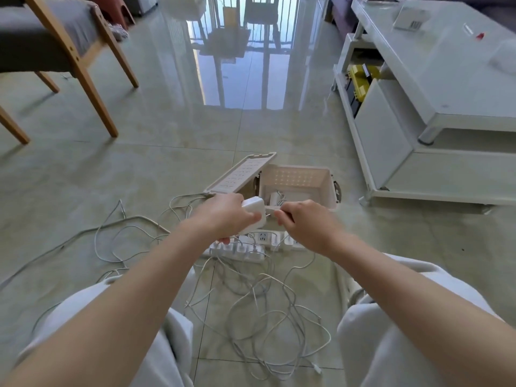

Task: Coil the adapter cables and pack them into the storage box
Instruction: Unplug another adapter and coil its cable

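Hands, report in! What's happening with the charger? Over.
Left hand grips white adapter. Right hand pinches its cable. Storage box open behind. Loose cables tangled on floor.

The floor [173, 127] under the storage box [329, 185] is glossy tile, mirror-smooth. The box and its lid [240, 174] are matt, pale plastic with perforated walls. Just in front of the box, the adapter [252, 205] and power strip [237, 251] are smooth white plastic; the adapter cables [268, 311] have a dull, rubbery sheath. Far left of the box, the chair [92, 88] is bare wood with a grey cloth seat [36, 32]. The counter [435, 79] to the box's right is glossy white. The trousers [371, 344] are pale, soft cloth.
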### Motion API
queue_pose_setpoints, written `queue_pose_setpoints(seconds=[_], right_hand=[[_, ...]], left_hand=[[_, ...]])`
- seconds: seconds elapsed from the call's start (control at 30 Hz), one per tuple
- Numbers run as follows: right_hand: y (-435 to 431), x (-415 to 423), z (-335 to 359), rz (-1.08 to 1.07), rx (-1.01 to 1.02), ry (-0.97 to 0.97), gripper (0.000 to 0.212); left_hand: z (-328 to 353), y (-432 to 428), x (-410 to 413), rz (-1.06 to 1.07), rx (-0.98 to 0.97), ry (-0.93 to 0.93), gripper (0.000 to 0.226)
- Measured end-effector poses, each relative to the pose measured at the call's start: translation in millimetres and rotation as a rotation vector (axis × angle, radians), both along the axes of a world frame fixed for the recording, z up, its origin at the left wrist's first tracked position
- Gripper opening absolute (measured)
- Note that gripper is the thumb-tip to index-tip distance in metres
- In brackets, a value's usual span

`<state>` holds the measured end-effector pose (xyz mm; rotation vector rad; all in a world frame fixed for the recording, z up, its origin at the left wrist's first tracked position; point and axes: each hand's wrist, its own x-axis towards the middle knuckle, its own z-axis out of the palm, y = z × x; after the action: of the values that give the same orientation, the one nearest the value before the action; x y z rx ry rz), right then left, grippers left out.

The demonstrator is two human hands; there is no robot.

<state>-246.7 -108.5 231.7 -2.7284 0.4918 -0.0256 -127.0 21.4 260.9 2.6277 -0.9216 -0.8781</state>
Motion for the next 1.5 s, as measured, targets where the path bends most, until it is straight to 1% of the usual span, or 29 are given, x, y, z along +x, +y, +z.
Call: queue_pose_setpoints(seconds=[0.13, 0.2, 0.27, 0.33, 0.37, 0.43, 0.53, 0.63, 0.7, 0.77, 0.83, 0.93, 1.03, 1.07, 1.1, 1.17, 1.27, 1.33, 1.4, 1.5], right_hand=[[0, 1, -1, -0.057, 0.054, -0.067, 0.036], [2, -1, 1, -0.07, 0.106, -0.083, 0.034], [8, -4, 3, -0.066, 0.184, -0.119, 0.032], [17, -6, 2, -0.054, 0.284, -0.182, 0.029], [22, -7, 1, -0.045, 0.334, -0.205, 0.029], [32, -9, -4, -0.007, 0.405, -0.212, 0.028], [44, -14, -11, 0.077, 0.473, -0.185, 0.026], [50, -13, -17, 0.159, 0.511, -0.128, 0.02], [49, -10, -19, 0.204, 0.524, -0.074, 0.018], [44, -8, -21, 0.246, 0.514, -0.008, 0.018], [37, -6, -23, 0.272, 0.486, 0.059, 0.02], [24, -7, -30, 0.321, 0.39, 0.163, 0.029], [9, -8, -39, 0.315, 0.319, 0.289, 0.035], [3, -8, -41, 0.288, 0.315, 0.294, 0.035], [-3, -8, -41, 0.25, 0.326, 0.267, 0.035], [-12, -7, -40, 0.172, 0.351, 0.184, 0.035], [-18, -6, -38, 0.101, 0.355, 0.09, 0.035], [-18, -5, -38, 0.071, 0.351, 0.016, 0.031], [-18, -4, -36, 0.068, 0.321, -0.063, 0.031], [-13, -3, -29, 0.049, 0.262, -0.155, 0.039]], left_hand=[[-7, -7, 3, -0.052, 0.01, -0.105, 0.036], [-9, -10, 2, -0.036, -0.027, -0.118, 0.034], [-12, -14, 0, 0.016, -0.106, -0.1, 0.034], [-14, -18, -1, 0.108, -0.251, -0.035, 0.034], [-14, -20, -2, 0.169, -0.348, 0.035, 0.033], [-14, -24, -3, 0.316, -0.543, 0.238, 0.032], [-13, -27, -4, 0.499, -0.702, 0.525, 0.033], [-9, -31, -6, 0.669, -0.78, 0.803, 0.033], [-5, -32, -6, 0.792, -0.812, 0.945, 0.031], [0, -32, -7, 0.883, -0.854, 1.067, 0.033], [5, -31, -6, 0.911, -0.859, 1.115, 0.037], [14, -27, -6, 0.787, -0.751, 1.028, 0.034], [25, -20, -6, 0.583, -0.641, 0.961, 0.028], [28, -17, -6, 0.497, -0.592, 0.928, 0.027], [29, -14, -6, 0.407, -0.532, 0.874, 0.027], [30, -9, -7, 0.258, -0.409, 0.704, 0.03], [26, -4, -10, 0.102, -0.281, 0.432, 0.026], [24, -1, -10, -0.009, -0.215, 0.296, 0.028], [23, 4, -8, -0.08, -0.151, 0.171, 0.032], [20, 9, -6, -0.128, -0.06, 0.039, 0.03]])
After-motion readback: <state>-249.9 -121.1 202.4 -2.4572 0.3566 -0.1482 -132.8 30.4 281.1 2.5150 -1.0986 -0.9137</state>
